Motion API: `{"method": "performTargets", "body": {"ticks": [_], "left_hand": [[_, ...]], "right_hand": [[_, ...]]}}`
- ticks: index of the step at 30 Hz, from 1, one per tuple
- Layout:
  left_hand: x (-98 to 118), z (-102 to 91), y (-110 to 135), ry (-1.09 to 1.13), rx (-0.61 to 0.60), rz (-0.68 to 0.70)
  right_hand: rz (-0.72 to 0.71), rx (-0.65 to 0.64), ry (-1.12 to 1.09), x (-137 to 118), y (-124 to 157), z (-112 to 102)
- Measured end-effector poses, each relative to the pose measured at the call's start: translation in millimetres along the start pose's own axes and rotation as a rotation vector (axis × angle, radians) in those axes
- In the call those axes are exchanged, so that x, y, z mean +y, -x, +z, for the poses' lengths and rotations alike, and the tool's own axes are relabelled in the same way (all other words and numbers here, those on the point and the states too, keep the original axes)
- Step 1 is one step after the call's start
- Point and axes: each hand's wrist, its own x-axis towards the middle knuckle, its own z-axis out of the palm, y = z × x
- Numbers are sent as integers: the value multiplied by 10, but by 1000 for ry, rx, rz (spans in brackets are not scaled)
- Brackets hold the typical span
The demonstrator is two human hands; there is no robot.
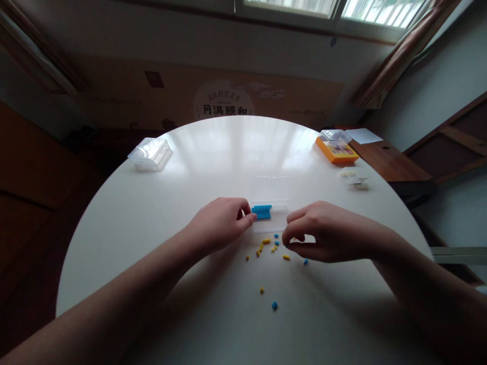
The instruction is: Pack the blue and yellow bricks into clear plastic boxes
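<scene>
Daylight from a window [331,7] along the top edge glares on the round white counter [152,238], a brown curtain [395,56] hanging at upper right.

White surface [152,213]; blue block of beads [262,212] on a clear pegboard [270,203]; loose beads [266,248] yellow (a few blue); orange box [337,152].

Layout: bench centre and far rim.
A flat tray [271,188] is set mid-bench [152,238], with a brick block [262,212] on its near left part. Loose pieces [265,242] are scattered before it, between the left hand [218,223] and the right hand [323,230]. A lidded box [150,153] is placed far left and a carton [337,151] far right.
</scene>
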Motion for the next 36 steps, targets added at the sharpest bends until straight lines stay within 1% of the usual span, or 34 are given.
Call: {"method": "performTargets", "body": {"ticks": [2,5,7,10,13,19,25,29,36], "left_hand": [[-7,1,-1,2,-6,-8],[-16,3,-2,13,-8,-2],[-16,4,-3,15,-6,2],[-12,6,-5,13,-1,-2],[-9,10,-5,10,6,-1],[-11,16,-6,36,-3,-5],[-27,25,-5,26,20,16],[-23,33,-4,26,24,22],[-21,32,3,16,20,20]], "right_hand": [[40,92,-8,72,-5,-6],[152,245,86,186,-53,37],[209,286,162,238,-104,87],[255,285,245,267,-183,155],[280,286,279,261,-231,187],[362,304,256,225,-222,169],[448,254,235,184,-253,183],[455,270,215,176,-275,210],[457,328,241,177,-328,279]]}}
